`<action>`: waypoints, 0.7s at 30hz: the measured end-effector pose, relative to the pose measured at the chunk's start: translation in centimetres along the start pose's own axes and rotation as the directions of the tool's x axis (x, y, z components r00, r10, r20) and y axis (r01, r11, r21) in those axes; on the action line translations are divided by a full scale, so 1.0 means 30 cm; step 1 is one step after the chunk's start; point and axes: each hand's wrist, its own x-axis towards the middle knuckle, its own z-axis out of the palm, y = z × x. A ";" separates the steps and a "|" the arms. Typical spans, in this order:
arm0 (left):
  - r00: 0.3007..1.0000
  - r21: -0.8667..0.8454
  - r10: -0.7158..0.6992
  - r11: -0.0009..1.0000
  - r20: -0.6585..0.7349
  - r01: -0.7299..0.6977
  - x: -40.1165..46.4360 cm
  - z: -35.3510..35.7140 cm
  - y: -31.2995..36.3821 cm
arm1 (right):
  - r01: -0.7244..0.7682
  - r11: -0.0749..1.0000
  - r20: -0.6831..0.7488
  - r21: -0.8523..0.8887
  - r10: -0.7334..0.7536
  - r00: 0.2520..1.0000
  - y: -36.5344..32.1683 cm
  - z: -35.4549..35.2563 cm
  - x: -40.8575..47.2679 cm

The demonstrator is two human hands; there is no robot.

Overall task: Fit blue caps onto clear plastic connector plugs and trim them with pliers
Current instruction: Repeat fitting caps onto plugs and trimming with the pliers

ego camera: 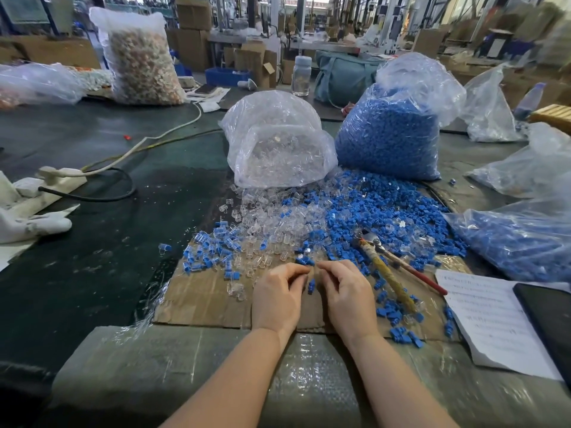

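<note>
The dark green worktable filled the room's near end, and everything else sat on it. At twelve o'clock from the person stood the tall clear plastic bag of blue caps, with the squat clear plastic bag of transparent connector plugs just beside it at eleven. Both had spilled forward: the loose heap of blue caps ran toward one o'clock, the scatter of clear plugs lay straight ahead, and the two mingled where they met. Under the near edge of the spill lay a flat brown cardboard sheet. At three o'clock rested a white printed paper sheet under a black phone; its lines were too faint to read, and I saw no brand or label anywhere.

The worn pliers with yellow- and red-wrapped handles lay untouched at two o'clock, jaws buried in the caps.

The left hand and right hand met at the pile's edge, fingers curled inward. The left fingertips seemed to pinch a small blue cap; what the right pinched I could not tell. One small blue capped piece lay on the cardboard between them.

It looked like the fitting step: cap to plug. Next would call for pressing the pair squarely together, then reaching to two o'clock for the pliers.
</note>
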 end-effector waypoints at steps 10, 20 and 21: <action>0.999 0.129 0.051 0.990 -0.010 -0.049 0.003 0.006 -0.003 | -0.064 0.977 0.020 -0.203 0.070 0.997 0.014 0.023 0.018; 0.997 0.181 0.072 0.981 0.012 -0.073 0.002 0.009 -0.008 | -0.038 0.931 0.186 -0.363 0.112 0.976 0.009 0.025 0.051; 0.997 0.180 0.070 0.981 0.013 -0.071 0.002 0.010 -0.009 | -0.039 0.941 0.137 -0.335 0.089 0.987 0.012 0.026 0.047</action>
